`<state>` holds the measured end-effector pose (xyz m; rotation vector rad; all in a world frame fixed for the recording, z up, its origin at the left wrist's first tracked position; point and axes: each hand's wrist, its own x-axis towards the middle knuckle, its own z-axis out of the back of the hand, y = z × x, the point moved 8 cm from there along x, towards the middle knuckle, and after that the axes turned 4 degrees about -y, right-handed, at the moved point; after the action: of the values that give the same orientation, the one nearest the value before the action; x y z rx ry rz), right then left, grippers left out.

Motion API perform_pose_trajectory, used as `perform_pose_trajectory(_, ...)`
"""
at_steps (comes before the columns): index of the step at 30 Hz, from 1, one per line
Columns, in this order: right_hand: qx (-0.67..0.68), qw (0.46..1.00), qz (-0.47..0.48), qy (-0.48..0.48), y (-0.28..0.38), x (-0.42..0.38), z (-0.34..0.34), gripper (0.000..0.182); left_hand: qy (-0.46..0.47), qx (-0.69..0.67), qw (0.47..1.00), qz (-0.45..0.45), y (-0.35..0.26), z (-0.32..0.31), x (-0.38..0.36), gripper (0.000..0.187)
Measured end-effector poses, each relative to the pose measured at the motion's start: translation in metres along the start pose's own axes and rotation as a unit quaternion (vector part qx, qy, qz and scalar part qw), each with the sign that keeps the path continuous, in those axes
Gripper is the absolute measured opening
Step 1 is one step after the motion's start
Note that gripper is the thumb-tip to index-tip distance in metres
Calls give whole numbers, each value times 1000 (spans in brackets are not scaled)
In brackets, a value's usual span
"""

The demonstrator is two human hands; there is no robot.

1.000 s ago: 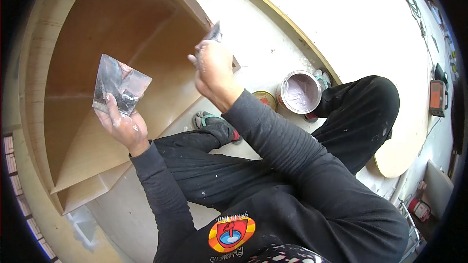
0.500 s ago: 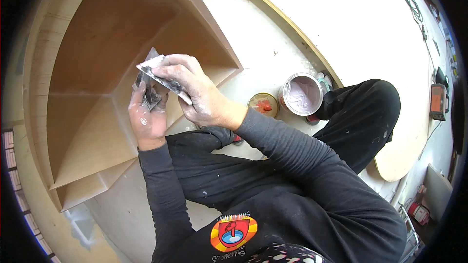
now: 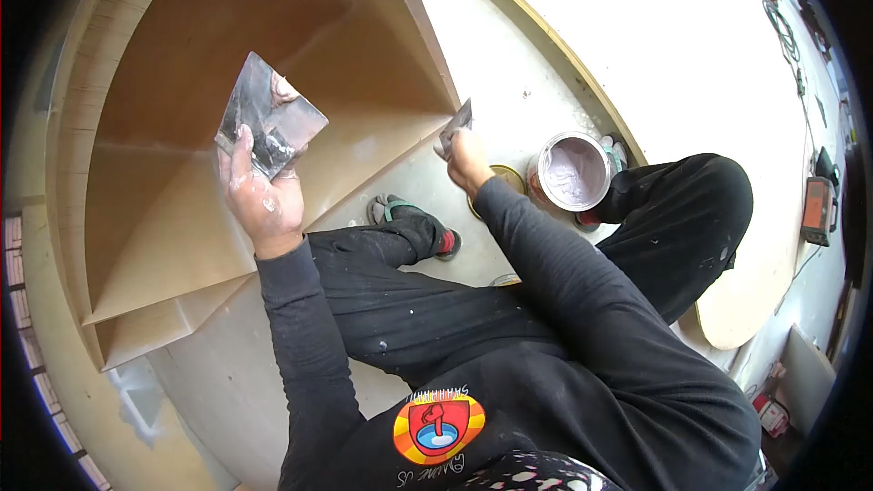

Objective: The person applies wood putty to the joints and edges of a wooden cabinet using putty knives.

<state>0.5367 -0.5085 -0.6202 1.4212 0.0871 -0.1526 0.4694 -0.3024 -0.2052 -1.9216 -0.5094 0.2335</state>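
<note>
My left hand (image 3: pixel 262 205) is closed on a flat metal putty spreader (image 3: pixel 265 114), its shiny face smeared with dark and whitish filler. It hangs in front of the wooden cabinet's inside. My right hand (image 3: pixel 468 164) grips a second putty spreader (image 3: pixel 459 125), seen nearly edge-on beside the cabinet's right edge. To the right of that hand stands an open tin (image 3: pixel 573 171) of pale lilac putty. A round lid (image 3: pixel 511 176) lies left of the tin, partly hidden by my right hand and sleeve.
The open wooden cabinet (image 3: pixel 245 27) fills the left side. A large white board (image 3: pixel 655 27) with a raised edge lies to the right. My sandalled foot (image 3: pixel 400 211) rests on the floor between my hands. Cables (image 3: pixel 775 23) and an orange-black device (image 3: pixel 818 209) are at far right.
The two spreaders have come apart. My right hand has moved right toward the tin with its spreader, while my left hand has shifted slightly left and turned its spreader's face into view.
</note>
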Motion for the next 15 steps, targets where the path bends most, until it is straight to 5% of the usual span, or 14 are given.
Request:
perform_pose_trajectory(1,223,974,-29,-20,-14,14,-1,24,-3,-3,1000,5,2,3,1,35)
perform_pose_trajectory(2,224,974,-28,-22,42,-3,36,24,-4,-8,1000,8,3,4,3,36)
perform_pose_trajectory(3,499,828,-235,-102,96,-18,26,23,-2,-8,1000,9,4,4,3,36)
perform_pose_trajectory(7,526,816,-216,-108,155,-20,27,22,-15,12,1000,-5,5,5,2,36)
perform_pose_trajectory(8,328,935,-75,-109,169,-15,36,27,-19,17,1000,-9,3,6,2,36)
perform_pose_trajectory(9,110,986,77,-102,206,-21,37,32,-14,-23,1000,-3,4,7,4,36)
perform_pose_trajectory(10,113,986,79,-91,214,-32,35,32,-13,-7,1000,-23,2,6,4,35)
perform_pose_trajectory(12,255,940,225,-38,312,-81,61,61,-16,6,999,-51,0,-1,4,34)
perform_pose_trajectory(15,36,919,391,-39,368,-100,71,52,19,111,979,-170,-8,-10,-2,28)
